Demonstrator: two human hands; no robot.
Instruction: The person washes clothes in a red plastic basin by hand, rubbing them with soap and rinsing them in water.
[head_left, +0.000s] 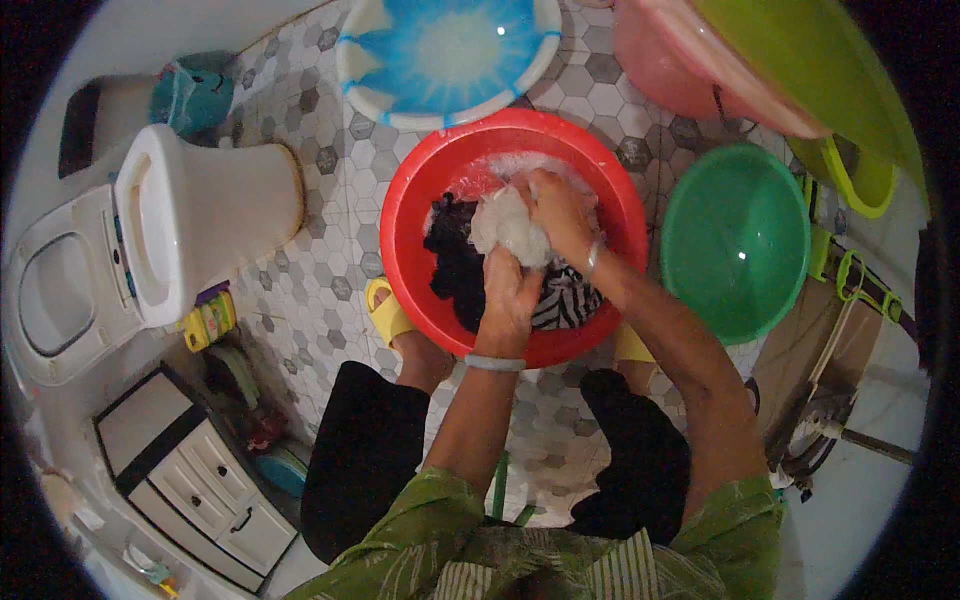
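Both of my hands are over a red plastic basin (517, 127) on the floor between my feet. A bunched white cloth (510, 221) is held between them. My left hand (510, 289) grips its near side from below, with a pale bangle at the wrist. My right hand (559, 214) grips its right side, and a silvery bangle is on that wrist. Black cloth (461, 262) lies at the basin's left, and a black-and-white patterned cloth (570, 296) at its near right. Sudsy water (517, 161) shows at the far side.
A blue-and-white basin (457, 56) touches or overlaps the red basin's far rim. A green basin (735, 244) stands at the right, with pink (667, 64) and lime-green (810, 60) basins beyond. A toilet (217, 195) and a white cabinet (202, 480) are at the left.
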